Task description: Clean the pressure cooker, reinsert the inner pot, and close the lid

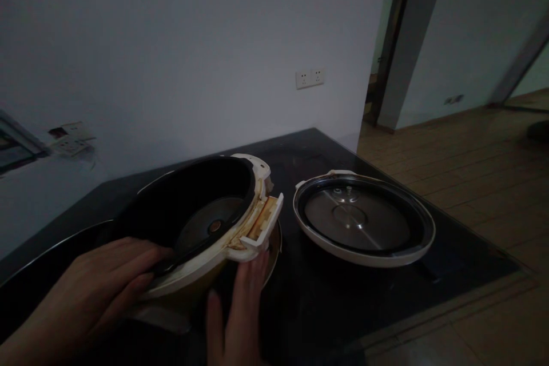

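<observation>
A rice cooker body (214,291) without its lid leans over on the dark table, its mouth tilted toward the right. Inside its black cavity a round plate with a small centre disc shows. My left hand (107,274) is closed over the near rim, fingertips inside the edge. Pressed against the outer side below the stained white hinge bracket (265,220), my right hand (242,309) holds the cooker, thumb apart from the fingers. The detached lid (364,220) lies to the right, its metal inner face up.
The black glossy table (326,303) meets a white wall (206,40) at the back. A double socket (309,78) is on that wall. At the left edge, a dark rounded rim (55,249) is partly seen. Wooden floor (480,154) and a doorway lie right.
</observation>
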